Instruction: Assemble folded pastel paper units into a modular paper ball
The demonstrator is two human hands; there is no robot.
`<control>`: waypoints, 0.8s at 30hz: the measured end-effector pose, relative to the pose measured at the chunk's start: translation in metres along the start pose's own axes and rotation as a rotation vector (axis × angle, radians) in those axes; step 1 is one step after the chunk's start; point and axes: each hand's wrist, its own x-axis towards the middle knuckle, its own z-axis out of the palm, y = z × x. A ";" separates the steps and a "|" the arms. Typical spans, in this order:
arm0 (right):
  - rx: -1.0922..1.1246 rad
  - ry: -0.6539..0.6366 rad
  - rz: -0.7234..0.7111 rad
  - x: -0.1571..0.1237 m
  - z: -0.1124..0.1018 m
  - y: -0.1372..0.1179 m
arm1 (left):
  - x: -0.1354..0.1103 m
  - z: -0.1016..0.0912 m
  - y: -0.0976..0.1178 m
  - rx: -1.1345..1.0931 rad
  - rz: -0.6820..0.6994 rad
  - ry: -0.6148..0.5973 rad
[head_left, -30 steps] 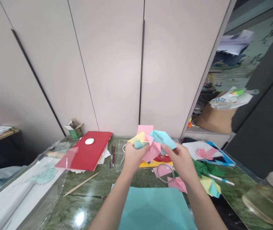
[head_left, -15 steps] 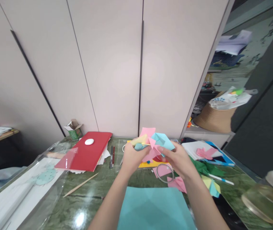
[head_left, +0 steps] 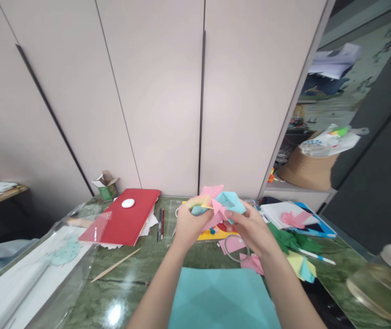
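Observation:
Between my two hands, above the table, is a folded paper piece [head_left: 217, 206] in pink, light blue and yellow. My left hand [head_left: 193, 224] is closed on its yellow and blue left side. With thumb and fingers, my right hand [head_left: 250, 228] pinches the pink and blue part on the right. Palms and fingers hide some of the folds. Below the hands lies a turquoise sheet of paper [head_left: 224, 299]. A roll of clear tape [head_left: 236, 248] and pink folded papers [head_left: 252, 262] are near my right wrist.
To the left are a red folder [head_left: 130, 219] with a white oval object [head_left: 128, 203], a pointed wooden stick [head_left: 116, 265] and pens [head_left: 161, 225]. On the right are green paper [head_left: 294, 241], a marker [head_left: 317, 257] and a lidded jar [head_left: 383, 283].
The right side of the folded paper has shifted slightly left and tilted, along with my right hand. My left hand stays nearly in place. Both hands keep hold.

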 end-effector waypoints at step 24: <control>-0.305 -0.011 -0.135 0.004 -0.017 0.012 | 0.005 -0.010 -0.007 -0.049 -0.132 -0.091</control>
